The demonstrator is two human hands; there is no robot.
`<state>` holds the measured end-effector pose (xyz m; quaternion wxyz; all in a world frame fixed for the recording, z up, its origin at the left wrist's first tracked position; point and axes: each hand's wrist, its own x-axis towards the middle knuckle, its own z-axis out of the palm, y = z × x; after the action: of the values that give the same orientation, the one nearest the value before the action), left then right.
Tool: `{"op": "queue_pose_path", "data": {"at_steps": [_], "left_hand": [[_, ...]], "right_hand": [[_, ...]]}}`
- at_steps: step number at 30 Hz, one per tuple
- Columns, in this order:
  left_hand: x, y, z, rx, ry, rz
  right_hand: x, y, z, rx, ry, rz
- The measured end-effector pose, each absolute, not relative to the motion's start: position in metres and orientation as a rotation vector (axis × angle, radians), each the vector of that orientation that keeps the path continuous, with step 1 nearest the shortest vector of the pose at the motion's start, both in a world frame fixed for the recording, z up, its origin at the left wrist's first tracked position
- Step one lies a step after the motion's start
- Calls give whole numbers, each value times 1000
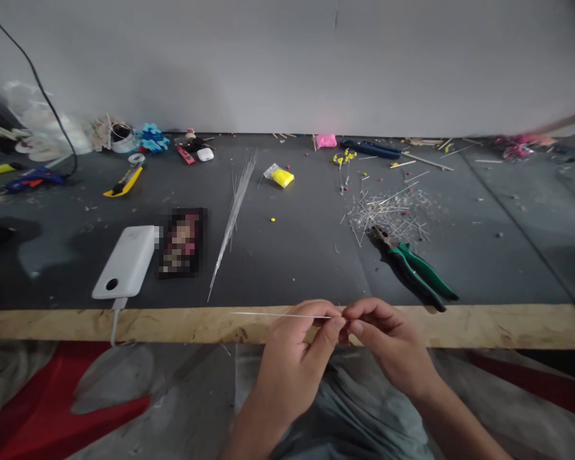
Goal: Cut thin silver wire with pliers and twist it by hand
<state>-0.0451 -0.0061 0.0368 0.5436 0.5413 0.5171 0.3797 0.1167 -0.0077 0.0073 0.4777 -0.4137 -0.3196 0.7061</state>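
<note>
A thin straight metal wire (282,314) is pinched between the thumb and forefinger of my left hand (299,348), its long free end pointing left over the table's wooden front edge. My right hand (395,345) is closed just beside it, thumb against fingers, with its tips meeting those of the left. What sits between the right fingertips is hidden. Beyond my hands lies a long bundle of similar wires (237,204). Green-handled pliers (416,271) rest to the right, their jaws at a pile of short cut wire pieces (388,214).
A white power bank (127,262) with a cable stands left, beside a blurred dark phone-like object (183,243). Farther back are a yellow cutter knife (124,181), a blue glue gun (36,179), a yellow clay packet (282,176), yellow beaded wires (345,158) and a pink packet (326,140).
</note>
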Motion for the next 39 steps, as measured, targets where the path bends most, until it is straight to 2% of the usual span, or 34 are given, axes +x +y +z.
{"op": "queue_pose_path", "data": {"at_steps": [6,13,25,32,39], "left_hand": [[-44,-6,37,1247,1228,916],[-43,-2,41,1470,1255,922],[-47,0,51,1624,1314,655],[-44,1,53,1663,1367,623],[-44,3,53,1562,1359,591]], "right_hand": [[117,-7,12,-1072,-850,1693],[117,-6,12,-1057,-909,1710],[131,-2,16,-1136,-1176,1793],[129,-1,14,-1317,-1313,1655],[126,-2,14,-1232,-1138,1708]]}}
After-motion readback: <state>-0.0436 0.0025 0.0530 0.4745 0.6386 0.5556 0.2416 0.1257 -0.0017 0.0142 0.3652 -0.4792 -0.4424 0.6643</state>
